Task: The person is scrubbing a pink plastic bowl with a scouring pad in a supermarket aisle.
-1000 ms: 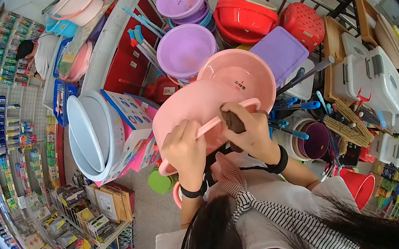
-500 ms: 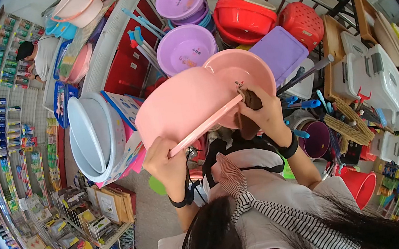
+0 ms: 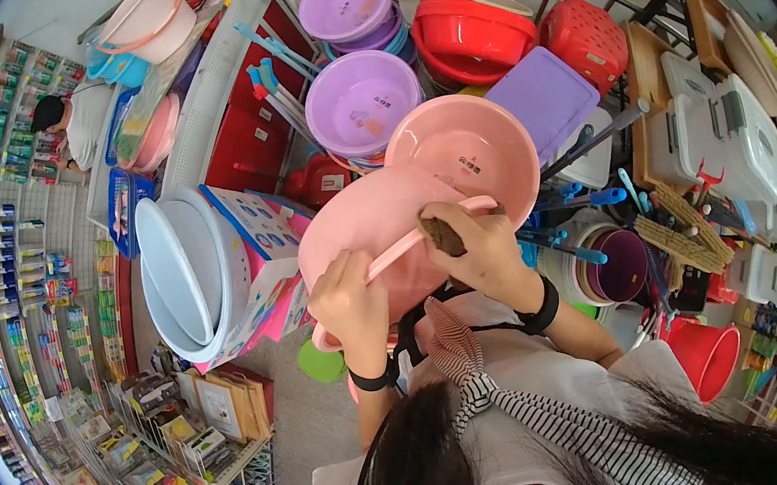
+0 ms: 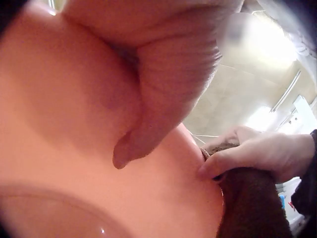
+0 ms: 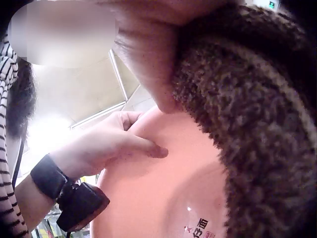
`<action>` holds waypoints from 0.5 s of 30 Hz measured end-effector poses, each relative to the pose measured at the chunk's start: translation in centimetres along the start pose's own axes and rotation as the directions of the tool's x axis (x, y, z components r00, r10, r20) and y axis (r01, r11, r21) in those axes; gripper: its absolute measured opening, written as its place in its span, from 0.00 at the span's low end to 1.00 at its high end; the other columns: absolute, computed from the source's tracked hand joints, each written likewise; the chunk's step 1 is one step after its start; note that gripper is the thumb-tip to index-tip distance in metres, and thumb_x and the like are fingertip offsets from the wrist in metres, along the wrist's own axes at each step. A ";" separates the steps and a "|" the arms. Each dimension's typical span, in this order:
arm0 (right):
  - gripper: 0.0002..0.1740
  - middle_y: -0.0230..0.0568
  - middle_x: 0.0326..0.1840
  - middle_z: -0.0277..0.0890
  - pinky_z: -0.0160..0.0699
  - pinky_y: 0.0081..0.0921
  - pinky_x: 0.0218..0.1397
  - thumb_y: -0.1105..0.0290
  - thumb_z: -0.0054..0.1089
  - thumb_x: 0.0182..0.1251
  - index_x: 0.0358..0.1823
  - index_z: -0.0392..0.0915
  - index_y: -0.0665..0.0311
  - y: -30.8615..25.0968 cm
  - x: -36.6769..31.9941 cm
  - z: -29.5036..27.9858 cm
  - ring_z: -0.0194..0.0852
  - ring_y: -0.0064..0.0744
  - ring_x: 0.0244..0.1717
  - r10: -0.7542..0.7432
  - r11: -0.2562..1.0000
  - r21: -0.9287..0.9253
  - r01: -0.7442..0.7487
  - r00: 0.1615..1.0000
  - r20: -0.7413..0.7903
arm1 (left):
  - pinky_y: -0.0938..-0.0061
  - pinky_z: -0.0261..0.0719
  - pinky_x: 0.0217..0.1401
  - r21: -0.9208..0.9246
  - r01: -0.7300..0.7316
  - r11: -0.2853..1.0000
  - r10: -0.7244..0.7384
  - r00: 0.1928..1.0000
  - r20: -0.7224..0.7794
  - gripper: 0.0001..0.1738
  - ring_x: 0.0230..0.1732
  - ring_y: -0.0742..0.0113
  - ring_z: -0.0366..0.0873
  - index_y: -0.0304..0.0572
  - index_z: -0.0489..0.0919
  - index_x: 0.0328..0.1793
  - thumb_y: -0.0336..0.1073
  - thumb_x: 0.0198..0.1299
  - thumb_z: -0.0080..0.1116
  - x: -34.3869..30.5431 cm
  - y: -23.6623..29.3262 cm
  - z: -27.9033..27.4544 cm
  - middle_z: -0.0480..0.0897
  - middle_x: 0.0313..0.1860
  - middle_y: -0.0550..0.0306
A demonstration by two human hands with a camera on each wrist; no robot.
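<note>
A pink plastic basin (image 3: pixel 355 212) is held tilted in front of the person's chest, its outer side facing away. The left hand (image 3: pixel 349 302) grips its rim, with the thumb (image 4: pixel 141 144) lying against the inner wall in the left wrist view. At the rim's right part, the right hand (image 3: pixel 487 257) pinches a brown fuzzy cloth (image 3: pixel 444 233) over the edge. Seen from the right wrist, the cloth (image 5: pixel 257 129) covers part of the basin's inside, where printed characters show at the bottom.
Behind the held basin stands another pink basin (image 3: pixel 496 130). Purple basins (image 3: pixel 365 98), red basins (image 3: pixel 469 36) and a purple lid (image 3: pixel 542 104) are stacked beyond. Light blue tubs (image 3: pixel 182 279) stand left on a box. Mop handles (image 3: pixel 599 198) and a purple bucket (image 3: pixel 619 266) crowd the right.
The held basin swung up and left half a second ago, then came back down to the right. Both hands are closer together now, the cloth further left and nearer the body.
</note>
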State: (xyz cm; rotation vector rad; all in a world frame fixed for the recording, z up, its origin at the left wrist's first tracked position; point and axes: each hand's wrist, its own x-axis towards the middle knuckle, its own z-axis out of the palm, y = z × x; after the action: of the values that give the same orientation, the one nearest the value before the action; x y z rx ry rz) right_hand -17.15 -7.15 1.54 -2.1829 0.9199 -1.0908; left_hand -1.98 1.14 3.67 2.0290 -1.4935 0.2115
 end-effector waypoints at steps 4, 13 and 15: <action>0.21 0.41 0.32 0.80 0.77 0.30 0.26 0.70 0.68 0.52 0.49 0.75 0.60 -3.0 -0.2 -0.1 0.79 0.39 0.23 -0.054 0.998 0.028 0.051 0.992 0.113 | 0.64 0.63 0.21 -0.053 -0.065 0.996 0.061 0.995 -0.076 0.11 0.19 0.52 0.67 0.40 0.68 0.20 0.22 0.30 0.58 0.3 1.2 -0.1 0.68 0.20 0.52; 0.19 0.38 0.31 0.82 0.78 0.27 0.27 0.68 0.71 0.48 0.44 0.80 0.56 -3.7 0.0 -2.7 0.80 0.36 0.24 -0.049 0.998 0.040 0.046 0.994 0.096 | 0.69 0.59 0.20 0.035 -0.319 0.947 0.317 0.916 -0.247 0.08 0.17 0.59 0.66 0.41 0.70 0.19 0.23 0.29 0.57 -0.6 0.6 -1.0 0.66 0.18 0.57; 0.18 0.37 0.30 0.81 0.78 0.28 0.27 0.68 0.71 0.48 0.43 0.80 0.57 -3.0 -0.1 -3.3 0.80 0.36 0.22 0.041 0.998 0.034 -0.043 0.997 0.069 | 0.69 0.58 0.19 0.090 -0.360 0.929 0.371 0.887 -0.276 0.08 0.17 0.61 0.66 0.41 0.71 0.19 0.23 0.29 0.57 -0.6 0.1 -1.6 0.65 0.18 0.57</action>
State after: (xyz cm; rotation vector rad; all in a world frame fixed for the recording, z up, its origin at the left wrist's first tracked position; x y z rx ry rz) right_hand -18.92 -5.68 5.37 -2.1487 0.9053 -0.9990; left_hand -1.92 2.54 4.73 1.6371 -1.6748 0.6638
